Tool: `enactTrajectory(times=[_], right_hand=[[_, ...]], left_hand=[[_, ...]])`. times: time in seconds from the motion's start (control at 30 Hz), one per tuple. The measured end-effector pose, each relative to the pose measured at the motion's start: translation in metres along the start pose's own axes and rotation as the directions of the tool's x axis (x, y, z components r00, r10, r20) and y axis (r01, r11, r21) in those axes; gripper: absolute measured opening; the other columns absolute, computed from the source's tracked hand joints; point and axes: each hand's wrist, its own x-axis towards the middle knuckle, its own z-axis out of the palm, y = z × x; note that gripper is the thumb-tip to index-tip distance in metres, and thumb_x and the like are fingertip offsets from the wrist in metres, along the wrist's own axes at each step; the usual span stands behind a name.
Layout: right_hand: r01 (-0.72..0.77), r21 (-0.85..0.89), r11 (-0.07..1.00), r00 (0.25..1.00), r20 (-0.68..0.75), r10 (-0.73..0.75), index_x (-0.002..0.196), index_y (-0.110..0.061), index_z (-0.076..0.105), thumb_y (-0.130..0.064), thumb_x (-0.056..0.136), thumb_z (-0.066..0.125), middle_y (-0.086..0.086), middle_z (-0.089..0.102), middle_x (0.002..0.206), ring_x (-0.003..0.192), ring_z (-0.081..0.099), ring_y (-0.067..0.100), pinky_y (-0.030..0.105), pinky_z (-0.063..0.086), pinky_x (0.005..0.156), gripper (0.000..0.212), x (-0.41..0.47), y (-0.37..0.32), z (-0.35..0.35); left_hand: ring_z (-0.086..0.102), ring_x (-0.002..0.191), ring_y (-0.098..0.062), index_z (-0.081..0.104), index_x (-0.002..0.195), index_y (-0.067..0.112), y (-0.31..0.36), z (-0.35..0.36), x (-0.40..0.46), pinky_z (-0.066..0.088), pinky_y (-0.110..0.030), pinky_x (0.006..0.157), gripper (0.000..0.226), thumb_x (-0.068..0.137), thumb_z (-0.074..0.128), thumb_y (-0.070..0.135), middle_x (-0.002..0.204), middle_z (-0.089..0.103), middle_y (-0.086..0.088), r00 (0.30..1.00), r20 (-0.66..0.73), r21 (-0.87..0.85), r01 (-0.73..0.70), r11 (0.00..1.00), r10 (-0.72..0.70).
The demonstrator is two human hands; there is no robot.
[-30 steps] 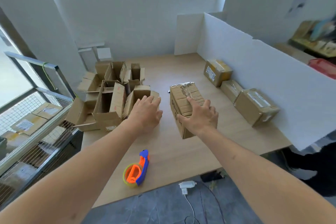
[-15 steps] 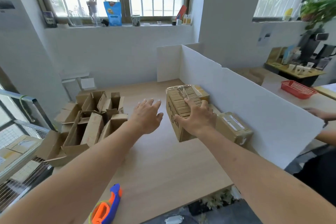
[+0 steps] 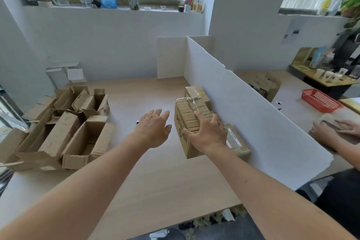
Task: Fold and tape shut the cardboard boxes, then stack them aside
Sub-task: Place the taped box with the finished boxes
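My right hand (image 3: 207, 133) grips a taped cardboard box (image 3: 187, 117) from above, thumb on its left side, holding it over the taped boxes lined up along the white divider. One of those taped boxes (image 3: 236, 141) shows under my wrist, another taped box (image 3: 196, 92) lies behind. My left hand (image 3: 154, 127) hovers just left of the held box with fingers spread and holds nothing. Several open, unfolded boxes (image 3: 83, 136) lie in a heap at the table's left.
A white foam divider (image 3: 243, 115) walls off the table's right side. Beyond it another person's hands (image 3: 335, 129) rest on a box, near a red basket (image 3: 320, 100). The wooden table (image 3: 155, 181) has bare surface in the middle and front.
My right hand has lifted the taped box and carried it right, over the row by the divider. My left hand came off the table. The view has tilted up, so the tape dispenser is out of sight.
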Motion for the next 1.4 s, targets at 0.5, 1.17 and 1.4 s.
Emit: enactTrajectory(times=[0.5,1.17,1.4], right_hand=[[-0.051,-0.081,0.995,0.992,0.112,0.06,0.15,-0.048,0.035,-0.082,0.077,0.056,0.011,0.039,0.143,0.129,0.046,0.037,0.049,0.035,0.111,0.083,0.127,-0.018,0.08],[-0.017,-0.022,1.0,0.976,0.216,0.022,0.145,-0.045,0.043,-0.082,0.079,0.05,0.008,0.046,0.134,0.117,0.052,0.034,0.044,0.039,0.103,0.076,0.326,-0.005,0.167],[0.007,-0.035,0.999,0.967,0.255,0.002,0.144,-0.042,0.039,-0.069,0.077,0.053,0.013,0.041,0.142,0.12,0.047,0.038,0.045,0.035,0.103,0.074,0.385,0.005,0.196]], left_hand=[[0.04,0.138,-0.031,0.036,0.152,0.016,-0.056,0.06,0.126,0.037,-0.044,0.112,0.055,0.105,0.042,0.042,0.153,0.042,-0.011,0.995,0.1,-0.048,0.025,0.999,-0.02],[0.031,0.146,-0.029,0.028,0.157,0.016,-0.073,0.119,0.3,0.029,-0.041,0.117,0.058,0.107,0.04,0.04,0.161,0.032,-0.011,0.956,0.245,-0.049,0.182,0.982,-0.165],[0.035,0.143,-0.03,0.032,0.154,0.014,-0.069,0.143,0.358,0.032,-0.042,0.116,0.055,0.106,0.041,0.039,0.155,0.038,-0.012,0.933,0.294,-0.052,0.23,0.972,-0.205]])
